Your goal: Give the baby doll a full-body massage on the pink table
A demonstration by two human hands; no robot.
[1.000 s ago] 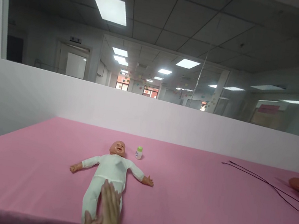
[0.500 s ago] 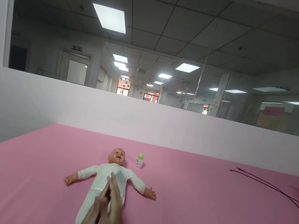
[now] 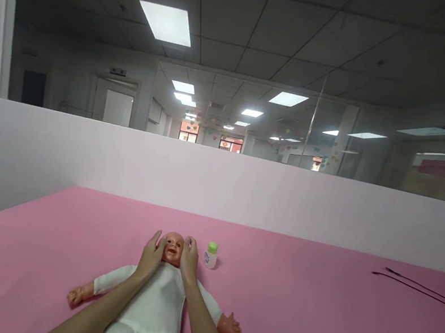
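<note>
A baby doll [image 3: 160, 299] in a white suit lies on its back with both arms spread out. My left hand [image 3: 150, 254] rests along the left side of the doll's head [image 3: 173, 248], its fingers stretched upward and the thumb near the cheek. On the other side of the head, my right hand [image 3: 189, 259] lies with its palm turned inward and its fingers extended. The two hands frame the doll's face between them. Just right of my right hand stands a small clear bottle [image 3: 210, 256] with a green cap. My forearms cross over the doll's upper arms and sides.
A pink sheet [image 3: 300, 312] covers the table top. Thin black cords [image 3: 425, 288] lie at the far right. Behind the table rises a low white wall [image 3: 244, 190] with a glass window [image 3: 241, 61] above it.
My hands were pressed together above the doll's chest; they have parted and moved forward to both sides of its head. The view has shifted slightly.
</note>
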